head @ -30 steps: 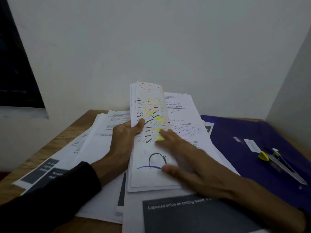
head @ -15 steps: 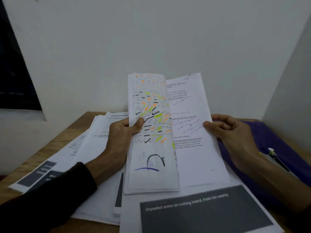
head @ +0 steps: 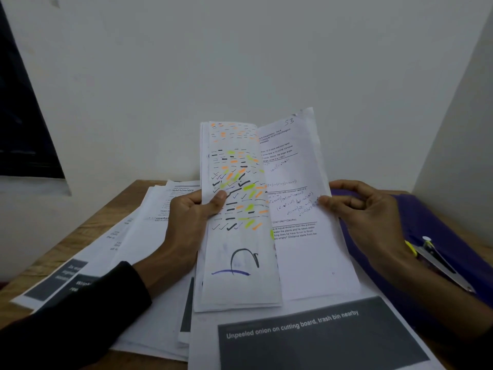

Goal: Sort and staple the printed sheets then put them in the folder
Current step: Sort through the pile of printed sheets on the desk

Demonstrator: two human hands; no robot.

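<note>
Hard to read much here: the print on the page I'm peeling back is tiny and dim, and only "53" scrawled near its top corner comes through. My right forearm covers part of the stapler (head: 437, 263), so I only see its yellow end and the long metal body on the purple folder (head: 453, 228). My left sleeve (head: 66, 324) hides the lower corner of the spread-out sheets (head: 138, 236).

My left hand (head: 192, 212) is closed around the folded bundle of printed sheets (head: 240, 236), thumb pressed on the front over the orange and green highlighter marks, fingers behind. My right hand (head: 370, 209) pinches the right edge of the printed page (head: 301, 209) between thumb and fingertips, holding it open like a book leaf. The bundle stands tilted up, its bottom edge resting on the papers below.

The wooden table (head: 80, 231) only shows bare along the left edge; walls close in behind and to the right. A sheet with a dark panel reading "Unpeeled onion on cutting board, trash bin nearby" (head: 320, 340) lies closest to me, cut off at the bottom.
</note>
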